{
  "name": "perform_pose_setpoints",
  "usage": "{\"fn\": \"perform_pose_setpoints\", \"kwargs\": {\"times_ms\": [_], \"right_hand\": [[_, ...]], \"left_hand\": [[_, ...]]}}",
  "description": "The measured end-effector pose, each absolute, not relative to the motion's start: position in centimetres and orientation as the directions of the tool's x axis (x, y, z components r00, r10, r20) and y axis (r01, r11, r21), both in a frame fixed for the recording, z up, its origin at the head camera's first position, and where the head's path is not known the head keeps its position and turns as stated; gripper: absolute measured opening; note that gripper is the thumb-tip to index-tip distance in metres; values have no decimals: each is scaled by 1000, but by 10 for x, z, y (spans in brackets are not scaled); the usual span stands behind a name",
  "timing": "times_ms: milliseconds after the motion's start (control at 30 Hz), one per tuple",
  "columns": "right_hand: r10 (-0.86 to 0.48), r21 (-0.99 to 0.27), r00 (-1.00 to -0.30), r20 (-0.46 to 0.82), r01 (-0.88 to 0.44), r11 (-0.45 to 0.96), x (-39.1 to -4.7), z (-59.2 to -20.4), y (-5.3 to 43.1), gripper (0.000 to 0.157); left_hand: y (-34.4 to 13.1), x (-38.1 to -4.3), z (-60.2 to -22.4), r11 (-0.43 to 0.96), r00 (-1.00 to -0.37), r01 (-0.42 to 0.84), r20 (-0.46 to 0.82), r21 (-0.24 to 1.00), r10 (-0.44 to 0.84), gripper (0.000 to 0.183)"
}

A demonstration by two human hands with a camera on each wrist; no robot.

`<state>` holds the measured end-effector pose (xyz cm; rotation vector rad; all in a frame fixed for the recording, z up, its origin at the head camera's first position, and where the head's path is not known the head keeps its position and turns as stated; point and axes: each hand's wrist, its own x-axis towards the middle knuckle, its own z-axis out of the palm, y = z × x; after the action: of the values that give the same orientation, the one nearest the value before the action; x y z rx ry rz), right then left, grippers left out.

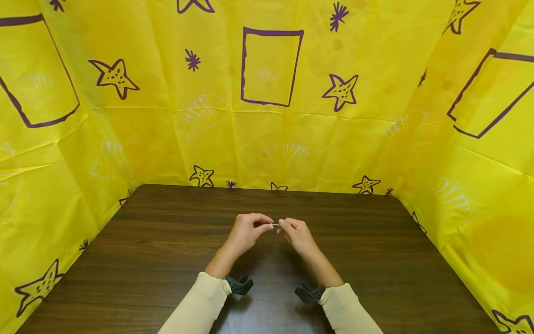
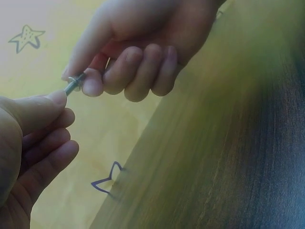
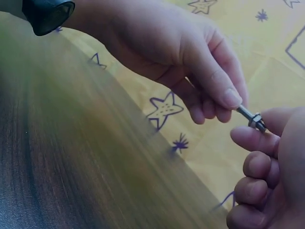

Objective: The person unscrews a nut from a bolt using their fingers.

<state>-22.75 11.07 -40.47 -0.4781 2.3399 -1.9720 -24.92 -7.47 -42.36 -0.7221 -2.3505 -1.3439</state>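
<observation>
Between the two hands is a small metal bolt, held above the table. My left hand pinches one end of it with thumb and forefinger, hiding that end. In the right wrist view a nut sits around the shank near the opposite end. My right hand has its thumb and forefinger at this nut, pinching it, with the other fingers curled toward the palm. The left wrist view shows threads on the bolt between the fingertips of both hands.
A dark wood-grain table lies under the hands. Yellow cloth printed with stars, fish and frames hangs behind it and at both sides. Dark bands sit on the wrists, at the ends of pale sleeves.
</observation>
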Motion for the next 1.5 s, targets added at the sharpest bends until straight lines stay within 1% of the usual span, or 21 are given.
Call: {"fn": "perform_pose_setpoints", "kwargs": {"times_ms": [133,500,900,1133,1267,1500], "right_hand": [[-272,-974,-950,151,-190,123,-228,-403,111,30],[-246,-968,-945,215,-239,74,-227,-406,111,15],[-289,-944,-903,317,-331,-1,-228,-407,114,20],[-287,-949,-905,315,-309,-69,-230,-410,116,22],[-270,-954,-916,296,-296,-41,-231,-411,115,23],[-228,-950,-931,284,-306,63,-230,-412,112,23]], "left_hand": [[-76,-250,-423,423,-808,587,527,690,262,9],[-78,-250,-422,435,-812,580,528,688,248,8],[-79,-249,-420,442,-828,556,513,704,225,9],[-79,-249,-420,435,-826,560,516,705,228,8],[-78,-249,-420,431,-822,565,523,704,224,9],[-77,-250,-420,436,-814,577,533,690,233,9]]}}
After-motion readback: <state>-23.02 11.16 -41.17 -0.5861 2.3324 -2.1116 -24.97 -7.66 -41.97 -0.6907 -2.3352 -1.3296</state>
